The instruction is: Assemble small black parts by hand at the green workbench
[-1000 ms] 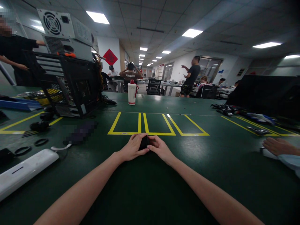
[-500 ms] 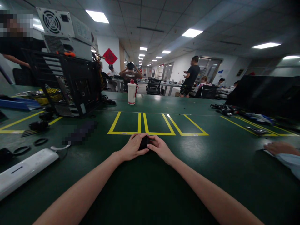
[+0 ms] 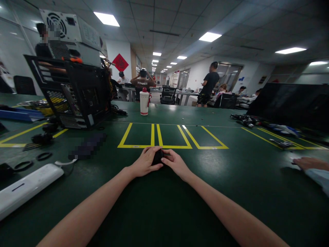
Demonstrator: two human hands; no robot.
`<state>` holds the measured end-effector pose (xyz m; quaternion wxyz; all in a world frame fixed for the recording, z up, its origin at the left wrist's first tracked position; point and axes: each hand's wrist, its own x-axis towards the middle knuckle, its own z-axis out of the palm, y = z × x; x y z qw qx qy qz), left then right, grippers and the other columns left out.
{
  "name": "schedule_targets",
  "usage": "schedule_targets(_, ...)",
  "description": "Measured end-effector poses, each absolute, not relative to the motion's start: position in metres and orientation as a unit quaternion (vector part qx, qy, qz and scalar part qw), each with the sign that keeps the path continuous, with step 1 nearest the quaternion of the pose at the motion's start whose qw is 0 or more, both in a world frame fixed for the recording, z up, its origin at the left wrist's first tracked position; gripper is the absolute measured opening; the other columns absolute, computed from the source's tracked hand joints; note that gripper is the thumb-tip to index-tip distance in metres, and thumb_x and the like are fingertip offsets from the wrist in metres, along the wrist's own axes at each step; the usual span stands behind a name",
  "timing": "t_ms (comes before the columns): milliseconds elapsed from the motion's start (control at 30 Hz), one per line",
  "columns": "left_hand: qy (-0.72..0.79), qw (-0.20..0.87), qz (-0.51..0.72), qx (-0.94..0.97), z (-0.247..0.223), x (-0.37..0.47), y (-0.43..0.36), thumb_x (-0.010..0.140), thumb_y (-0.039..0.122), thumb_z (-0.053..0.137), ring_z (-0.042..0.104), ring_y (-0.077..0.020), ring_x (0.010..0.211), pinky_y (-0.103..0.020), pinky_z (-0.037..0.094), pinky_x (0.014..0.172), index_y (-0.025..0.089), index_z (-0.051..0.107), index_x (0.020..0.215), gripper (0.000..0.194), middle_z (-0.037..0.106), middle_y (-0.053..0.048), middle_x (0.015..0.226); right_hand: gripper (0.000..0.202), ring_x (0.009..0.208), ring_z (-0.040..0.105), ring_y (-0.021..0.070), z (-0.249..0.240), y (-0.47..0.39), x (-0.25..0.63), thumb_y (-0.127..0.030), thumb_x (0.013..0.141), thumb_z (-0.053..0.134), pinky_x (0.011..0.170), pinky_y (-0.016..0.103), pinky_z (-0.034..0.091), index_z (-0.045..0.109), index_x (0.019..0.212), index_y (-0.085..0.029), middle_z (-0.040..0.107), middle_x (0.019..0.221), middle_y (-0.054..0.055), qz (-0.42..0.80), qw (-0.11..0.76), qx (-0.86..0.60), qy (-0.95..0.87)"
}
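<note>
A small black object (image 3: pixel 157 157) rests on the green table (image 3: pixel 159 202), just in front of the yellow tape outlines (image 3: pixel 154 146). My left hand (image 3: pixel 147 162) is wrapped round its left side and top, with the thumb along the near side. From the right, my right hand (image 3: pixel 174 162) grips it with bent fingers and thumb. The fingers cover much of the object, so its exact shape is hidden.
A white and red bottle (image 3: pixel 144 102) stands behind the tape. At left are a black computer case (image 3: pixel 89 92), a white power strip (image 3: pixel 28 188) and a blue tray (image 3: pixel 20 114). Cables (image 3: pixel 246 120) and another person's hand (image 3: pixel 312 163) are at right.
The other person's hand at the right has shifted slightly right. A person behind the computer case at the left has moved right. My hands and the black object look unchanged.
</note>
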<state>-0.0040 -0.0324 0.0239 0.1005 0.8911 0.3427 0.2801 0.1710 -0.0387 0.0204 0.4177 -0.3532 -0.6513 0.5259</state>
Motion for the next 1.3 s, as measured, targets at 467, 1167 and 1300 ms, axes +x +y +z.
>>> schedule_targets(467, 0.337, 0.101, 0.283, 0.892, 0.0232, -0.005, -0.0318, 0.076, 0.034, 0.05, 0.036, -0.0193, 0.11, -0.039, 0.019, 0.099, 0.022, 0.018, 0.123, 0.058, 0.04, -0.006, 0.118, 0.032, 0.099, 0.05, 0.0176, 0.018, -0.0346, 0.1693, -0.025, 0.07, 0.055, 0.088, 0.038, 0.039, 0.047, 0.101, -0.022, 0.052, 0.104, 0.003, 0.526, 0.428, -0.347, -0.648)
schedule_targets(1167, 0.342, 0.098, 0.282, 0.891, 0.0237, -0.005, -0.0329, 0.076, 0.035, 0.049, 0.035, -0.0196, 0.111, -0.039, 0.02, 0.099, 0.023, 0.019, 0.122, 0.057, 0.039, -0.006, 0.119, 0.023, 0.096, 0.053, 0.0177, 0.0165, -0.037, 0.169, -0.025, 0.069, 0.057, 0.084, 0.036, 0.042, 0.049, 0.09, -0.021, 0.053, 0.096, 0.001, 0.531, 0.445, -0.332, -0.64)
schedule_targets(1300, 0.341, 0.1, 0.281, 0.891, 0.0236, -0.0051, -0.0328, 0.076, 0.035, 0.049, 0.035, -0.0196, 0.111, -0.039, 0.019, 0.099, 0.023, 0.019, 0.123, 0.058, 0.039, -0.006, 0.119, 0.027, 0.099, 0.051, 0.0174, 0.017, -0.0356, 0.1697, -0.023, 0.07, 0.055, 0.087, 0.037, 0.04, 0.048, 0.096, -0.022, 0.052, 0.102, 0.002, 0.517, 0.443, -0.341, -0.648)
